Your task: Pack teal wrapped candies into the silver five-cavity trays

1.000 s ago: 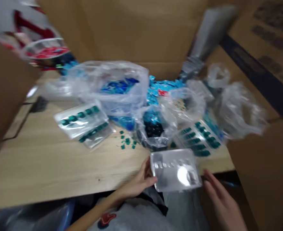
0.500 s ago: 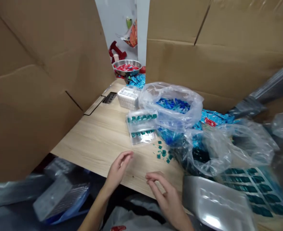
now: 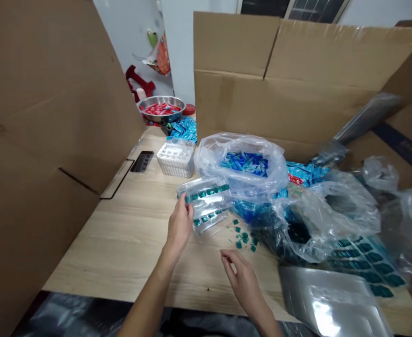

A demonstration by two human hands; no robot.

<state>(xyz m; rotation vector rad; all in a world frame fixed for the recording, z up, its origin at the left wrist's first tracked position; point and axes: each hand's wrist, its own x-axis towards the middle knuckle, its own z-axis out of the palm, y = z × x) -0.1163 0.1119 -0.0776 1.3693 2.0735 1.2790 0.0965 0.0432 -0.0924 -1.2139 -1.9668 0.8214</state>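
Over the wooden table (image 3: 132,257) in the head view, reaching with both bare hands: touching the left edge of the clear tray (image 3: 206,203) with the fingers of the left hand (image 3: 179,229), thumb and index close together there. Cannot tell whether clamped on the edge or just laid against it. Holding nothing visible in the right hand (image 3: 246,285), low over bare wood to the right of the left hand, with thumb and fingertips slightly apart.

On the tabletop, near the middle of the view, with two rows of glossy green pieces showing through the tray. Just right of it, a loose scatter of small green squares (image 3: 239,244). Right behind the tray, a stack of clear trays (image 3: 176,159), with a black socket panel (image 3: 142,162) to its left. Right of that stack, an open plastic bag (image 3: 206,157) with blue pieces (image 3: 246,164) inside. Farther right, crumpled clear bags (image 3: 353,210), then flat clear packs with green pieces (image 3: 370,262) below them. At the near right, a shiny clear lid-like tray (image 3: 332,299), partly cut off by the frame. At the far left corner, a metal bowl (image 3: 162,114) of red pieces beside blue packets (image 3: 184,128). Around the table, cardboard panels (image 3: 234,107).
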